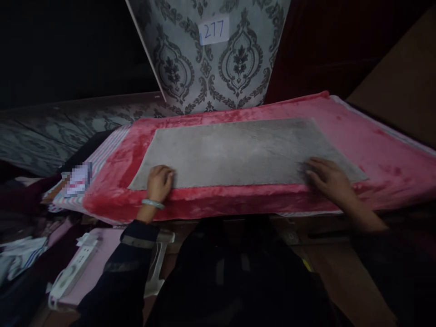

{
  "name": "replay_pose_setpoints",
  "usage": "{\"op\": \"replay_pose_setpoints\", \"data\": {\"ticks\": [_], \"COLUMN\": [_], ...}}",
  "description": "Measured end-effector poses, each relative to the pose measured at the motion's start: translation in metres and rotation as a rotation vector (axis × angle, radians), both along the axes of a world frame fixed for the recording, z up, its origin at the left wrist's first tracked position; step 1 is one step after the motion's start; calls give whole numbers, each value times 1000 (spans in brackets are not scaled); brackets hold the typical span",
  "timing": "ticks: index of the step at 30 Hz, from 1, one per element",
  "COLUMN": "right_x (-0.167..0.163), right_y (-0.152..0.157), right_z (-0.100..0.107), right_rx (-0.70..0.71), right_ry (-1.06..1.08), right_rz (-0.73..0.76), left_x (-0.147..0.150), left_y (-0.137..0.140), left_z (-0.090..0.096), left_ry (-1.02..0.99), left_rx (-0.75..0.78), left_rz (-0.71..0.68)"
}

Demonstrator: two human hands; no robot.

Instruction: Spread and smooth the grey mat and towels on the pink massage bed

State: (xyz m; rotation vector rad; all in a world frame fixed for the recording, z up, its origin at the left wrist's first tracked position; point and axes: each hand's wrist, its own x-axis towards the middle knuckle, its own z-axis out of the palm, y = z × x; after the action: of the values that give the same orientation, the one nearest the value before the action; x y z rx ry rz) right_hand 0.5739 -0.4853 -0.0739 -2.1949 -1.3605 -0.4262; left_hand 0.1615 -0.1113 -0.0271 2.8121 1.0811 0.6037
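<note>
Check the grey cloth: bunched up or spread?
Spread: the grey cloth lies flat on the red blanket, its outline wide and four-sided. Whether it is doubled underneath, I cannot tell.

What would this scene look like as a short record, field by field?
Main thing: grey cloth, spread out
Under it: pink blanket
Left hand: at the cloth's near edge, toward its left end
Right hand: at the near edge, toward the right end; blurred, grip unclear
Worn: bracelet, left wrist
Wall: paper marked 277
Lower left: power strip
</note>
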Motion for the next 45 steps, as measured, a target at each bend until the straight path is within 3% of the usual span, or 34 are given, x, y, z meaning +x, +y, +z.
{"op": "replay_pose_setpoints", "data": {"ticks": [5, 11, 19, 25, 34, 39, 45], "right_x": [-35, -29, -24, -31, -43, -46, -48], "right_y": [70, 109, 133, 143, 153, 151, 162], "right_z": [23, 14, 14, 14, 28, 39, 45], "right_rx": [-11, -169, -219, -243, -466, -478, -564], "right_ry": [92, 119, 154, 74, 24, 35, -49], "right_rz": [194, 206, -8, -56, -169, -154, -82], "left_x": [61, 121, 171, 181, 193, 193, 207], "left_y": [-35, -64, -63, -64, -65, -64, -69], "left_z": [7, 4, -4, -4, 10, 12, 10], "left_ry": [-108, -32, 154, 166, 316, 278, 399], "left_rx": [-82, -126, -65, -76, -132, -158, -52], "left_rz": [-361, -580, -402, -344, -316, -311, -279]}}
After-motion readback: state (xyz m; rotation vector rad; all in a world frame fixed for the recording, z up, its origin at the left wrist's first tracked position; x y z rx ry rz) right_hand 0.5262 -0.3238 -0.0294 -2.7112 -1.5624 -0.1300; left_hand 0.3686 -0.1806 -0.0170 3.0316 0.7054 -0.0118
